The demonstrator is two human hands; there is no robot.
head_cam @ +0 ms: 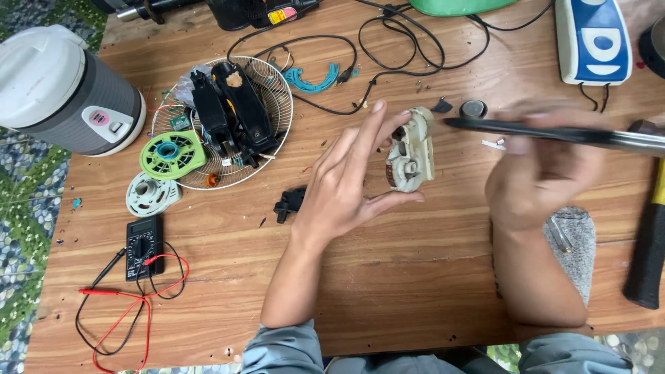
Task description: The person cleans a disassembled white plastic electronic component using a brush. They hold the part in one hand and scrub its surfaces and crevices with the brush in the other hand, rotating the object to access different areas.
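Clearly, the left hand (343,183) held a small cream motor (411,150) just above the middle of the tabletop (415,277), thumb under its near end and fingers curled round the far side, so that grip was closed on it. The motor's long axis ran roughly away from the person, toward the far edge, with its open face turned right. The right hand (537,166) was blurred; its grip was wrapped around a long dark tool (547,131), whether a screwdriver or a rod I could not tell. That tool lay nearly level, parallel to the far edge, its tip pointing left and standing just right of the motor's far end, near but apart. So the tool's axis crossed the motor's almost squarely, and the right hand was the one bringing it in from the right side. A hammer (648,242) lay by the right edge, a wire fan guard (277,90) with black parts toward the far left, and a multimeter (143,246) near the left edge.
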